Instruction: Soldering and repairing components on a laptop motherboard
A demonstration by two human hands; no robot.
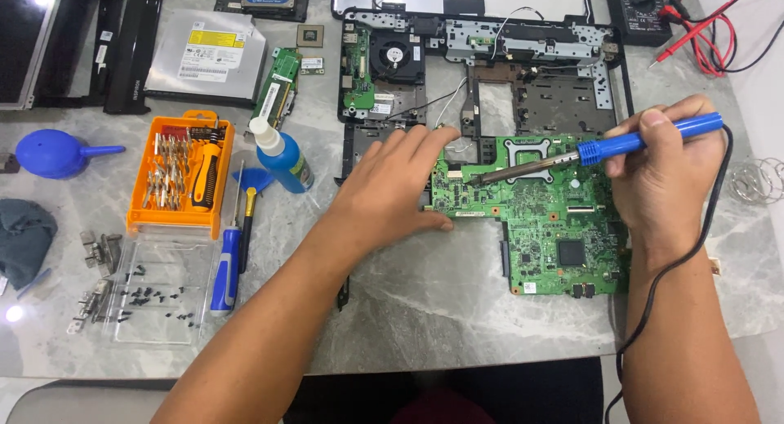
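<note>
The green circuit board [539,220] lies right of centre on the tabletop [425,310], looking stiff, light and fragile, best held by its edges; left hand [392,191], fingers spread, steadies its left edge; right hand [665,171] pinches a soldering iron [588,153]

Glossy grey marble table [441,310], matt green circuit board [555,228], blue plastic-handled soldering iron [621,142].
</note>
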